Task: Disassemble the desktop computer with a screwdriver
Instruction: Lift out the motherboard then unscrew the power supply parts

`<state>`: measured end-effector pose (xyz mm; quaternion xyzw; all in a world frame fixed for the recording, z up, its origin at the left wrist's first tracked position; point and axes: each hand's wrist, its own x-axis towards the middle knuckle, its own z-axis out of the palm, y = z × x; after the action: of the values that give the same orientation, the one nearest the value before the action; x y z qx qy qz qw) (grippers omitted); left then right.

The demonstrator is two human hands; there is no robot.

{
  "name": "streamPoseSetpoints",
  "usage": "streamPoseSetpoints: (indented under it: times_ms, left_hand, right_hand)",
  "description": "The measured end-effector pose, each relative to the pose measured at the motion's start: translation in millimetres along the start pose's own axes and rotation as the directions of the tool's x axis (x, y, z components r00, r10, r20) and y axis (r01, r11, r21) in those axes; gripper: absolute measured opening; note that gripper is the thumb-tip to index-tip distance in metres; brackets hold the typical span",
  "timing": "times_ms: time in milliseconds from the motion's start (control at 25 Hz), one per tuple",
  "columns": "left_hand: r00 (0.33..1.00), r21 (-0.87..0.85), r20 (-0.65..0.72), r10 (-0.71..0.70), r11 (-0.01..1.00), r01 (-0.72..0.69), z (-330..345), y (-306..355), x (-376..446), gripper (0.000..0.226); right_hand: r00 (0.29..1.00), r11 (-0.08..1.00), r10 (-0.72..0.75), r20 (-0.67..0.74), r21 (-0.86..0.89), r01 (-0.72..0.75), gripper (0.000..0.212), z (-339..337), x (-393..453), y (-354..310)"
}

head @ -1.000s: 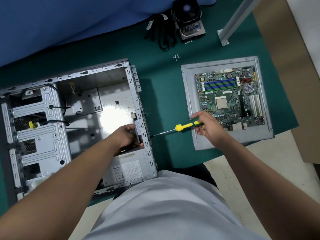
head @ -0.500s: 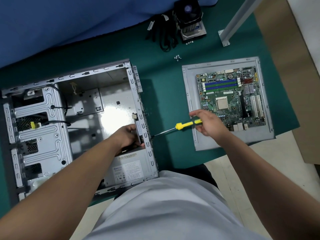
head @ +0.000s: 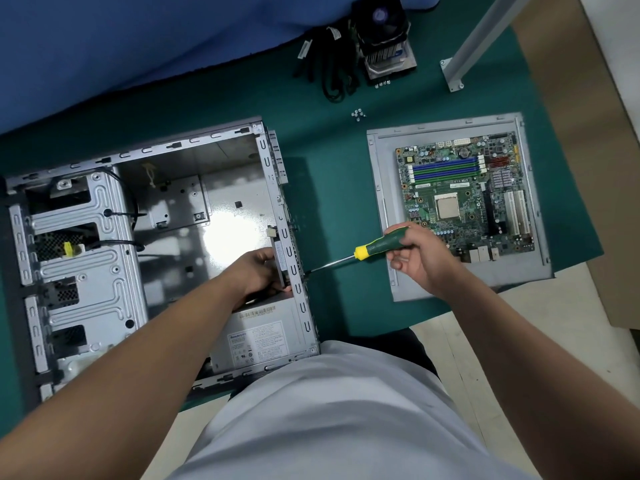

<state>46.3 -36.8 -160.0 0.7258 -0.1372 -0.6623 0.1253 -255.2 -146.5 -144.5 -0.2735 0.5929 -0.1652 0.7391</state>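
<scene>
An open grey computer case [head: 104, 271] lies on its side on the green mat, its power supply [head: 259, 337] still in the near corner. My left hand [head: 259, 275] reaches inside and grips a narrow part against the rear wall [head: 291, 237]. My right hand [head: 419, 258] holds the green-and-yellow screwdriver [head: 377, 245] by its handle. The shaft runs left, and its tip touches the outside of the rear wall near my left hand. The motherboard [head: 464, 195] lies on a grey side panel [head: 384, 188] to the right.
A CPU cooler with fan [head: 384, 36] and black cables [head: 329, 71] lie at the back of the mat. Several loose screws [head: 358, 115] sit between them and the panel. A metal post [head: 478, 36] stands at the back right. Cardboard [head: 588, 98] lies right of the mat.
My right hand's grip has shifted on the screwdriver handle, baring more of its green part. The tip stays at the case's rear wall. My left hand has not moved.
</scene>
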Motion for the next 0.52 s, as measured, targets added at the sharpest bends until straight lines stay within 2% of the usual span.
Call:
streamPoseSetpoints:
  times_ms: [40,80,120,160,200,280,320,440,520]
  left_hand:
    - [1.0,0.008,0.0,0.001,1.0,-0.001,0,0,0,0.039]
    - [1.0,0.012,-0.003,0.004,1.0,-0.004,1,0,0,0.04]
    - [1.0,0.015,-0.005,0.007,1.0,-0.006,2,0,0,0.04]
    - [1.0,0.011,-0.007,0.008,1.0,-0.008,1,0,0,0.041]
    - [1.0,-0.002,-0.006,0.006,1.0,-0.006,2,0,0,0.041]
    - [1.0,-0.003,0.005,0.008,1.0,-0.008,1,-1,0,0.041]
    - [1.0,0.003,0.006,0.012,1.0,-0.012,1,-1,0,0.041]
    - [1.0,-0.002,-0.01,0.002,1.0,-0.002,0,-1,1,0.042]
    - [1.0,-0.022,-0.014,-0.004,1.0,0.004,0,-2,1,0.046]
  right_hand:
    - [0.999,1.0,0.028,-0.019,0.005,-0.028,0.033,2,-1,0]
    - [0.996,0.996,0.045,-0.078,-0.079,-0.051,0.047,4,-1,0]
    - [0.988,0.971,0.04,-0.147,-0.228,-0.073,0.062,4,0,1]
    - [0.982,0.93,0.003,-0.187,-0.36,-0.071,0.068,5,1,1]
    - [0.979,0.9,-0.034,-0.202,-0.432,-0.058,0.062,5,4,0]
    - [0.982,0.902,-0.04,-0.186,-0.429,-0.045,0.031,1,11,-4]
    - [0.986,0.904,-0.012,-0.168,-0.423,-0.061,0.024,-1,13,-7]
    - [0.992,0.906,0.082,-0.097,-0.408,-0.115,0.015,-3,10,-10]
    - [0.994,0.836,0.07,-0.08,-0.539,-0.102,0.038,-5,5,-9]
